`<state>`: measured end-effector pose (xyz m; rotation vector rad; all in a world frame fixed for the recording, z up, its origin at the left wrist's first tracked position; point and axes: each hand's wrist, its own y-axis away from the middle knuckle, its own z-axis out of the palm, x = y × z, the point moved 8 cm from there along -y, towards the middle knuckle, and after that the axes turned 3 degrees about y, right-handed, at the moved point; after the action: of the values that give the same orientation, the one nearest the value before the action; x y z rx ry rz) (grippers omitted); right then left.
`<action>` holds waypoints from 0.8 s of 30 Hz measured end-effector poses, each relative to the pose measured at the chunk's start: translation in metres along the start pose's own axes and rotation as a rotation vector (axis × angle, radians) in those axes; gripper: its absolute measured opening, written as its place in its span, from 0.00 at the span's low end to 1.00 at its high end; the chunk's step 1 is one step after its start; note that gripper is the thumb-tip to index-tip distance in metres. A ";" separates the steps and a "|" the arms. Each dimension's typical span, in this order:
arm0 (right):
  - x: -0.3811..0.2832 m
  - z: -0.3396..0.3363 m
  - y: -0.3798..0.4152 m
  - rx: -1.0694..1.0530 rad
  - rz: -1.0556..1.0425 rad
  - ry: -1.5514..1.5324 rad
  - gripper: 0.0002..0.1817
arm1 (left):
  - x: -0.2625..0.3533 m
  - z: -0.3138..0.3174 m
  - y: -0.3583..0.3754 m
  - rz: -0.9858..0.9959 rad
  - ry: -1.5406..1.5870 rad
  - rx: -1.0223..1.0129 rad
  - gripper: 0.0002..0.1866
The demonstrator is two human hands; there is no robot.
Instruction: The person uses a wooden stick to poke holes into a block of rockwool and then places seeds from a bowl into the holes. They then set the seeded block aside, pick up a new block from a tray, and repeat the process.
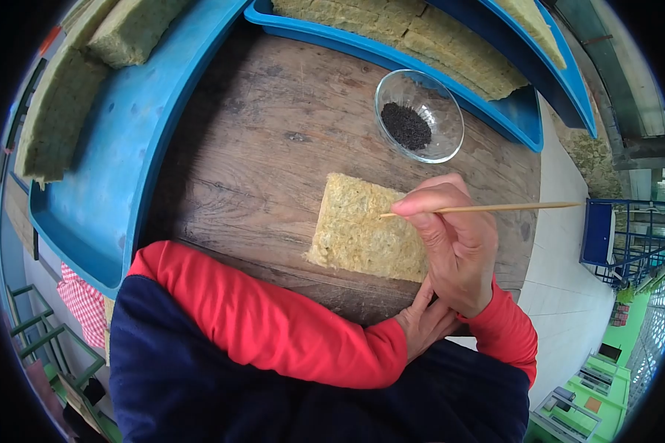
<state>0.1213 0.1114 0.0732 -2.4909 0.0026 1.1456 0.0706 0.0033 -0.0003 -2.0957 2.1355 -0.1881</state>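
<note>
Take the pale fibrous slab [362,229] as the centre of your clock. Furthest left, at ten o'clock, a blue tray [125,125] holds long fibrous blocks [55,118] along its outer side; set there, it leaves the middle of the wooden table [258,148] to the slab. Your left sleeve [273,325] runs across in front of you from eight o'clock, your forearm laid close to your body, probably to keep it off the slab.

The slab lies flat on the boards, squarely before you, where you can look straight down on its upper face. Beyond it, around twelve to one o'clock, a second blue tray [523,124] holds more blocks. Nearer, at one o'clock, stands a glass bowl [445,133] with small black grains [406,125] gathered towards its left side, seemingly placed within easy reach of your right hand.

At five o'clock your left hand [425,323] is tucked against the underside of your right wrist, perhaps to steady it; its fingers are partly hidden, so I cannot tell whether they grip. At three o'clock your right hand [458,247] has thumb and fingers pinched on a thin wooden stick [510,207], held near its left end, likely for fine control. That end is over the slab, though whether it touches is unclear; the long tail points to three.
</note>
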 end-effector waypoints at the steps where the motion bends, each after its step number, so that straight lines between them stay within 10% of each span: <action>1: 0.000 0.000 0.000 0.000 -0.003 -0.006 0.04 | 0.005 0.003 0.001 -0.003 0.001 0.002 0.30; 24: -0.007 0.004 -0.002 -0.075 -0.070 0.083 0.03 | 0.011 0.001 -0.006 -0.058 0.028 0.057 0.31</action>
<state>0.1139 0.1140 0.0770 -2.5811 -0.1056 1.0307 0.0762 -0.0081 -0.0005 -2.1364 2.0602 -0.2827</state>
